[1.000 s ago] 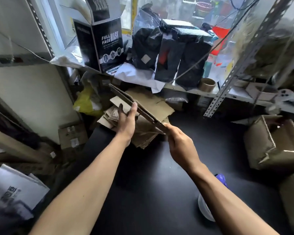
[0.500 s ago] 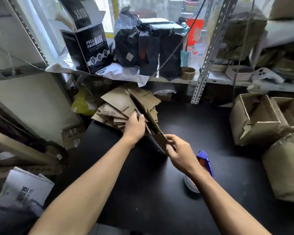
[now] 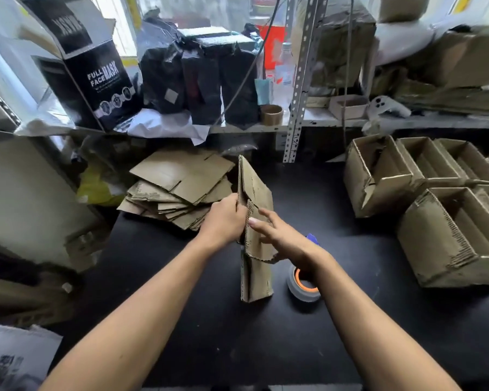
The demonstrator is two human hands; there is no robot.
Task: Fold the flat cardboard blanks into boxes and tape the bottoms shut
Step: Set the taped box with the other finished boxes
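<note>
A flat cardboard blank (image 3: 255, 221) is standing on edge on the black surface (image 3: 181, 320). The left hand (image 3: 223, 222) is gripping its left side; the right hand (image 3: 283, 238), fingers straight, is pressing its face. A tape roll (image 3: 304, 286) is lying just beside it, with a stack of blanks (image 3: 178, 190) behind.

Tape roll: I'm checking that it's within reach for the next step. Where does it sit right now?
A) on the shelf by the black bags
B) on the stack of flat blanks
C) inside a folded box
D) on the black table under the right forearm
D: the tape roll with the orange core lies on the black table, just right of the held cardboard blank, below the right hand.
</note>
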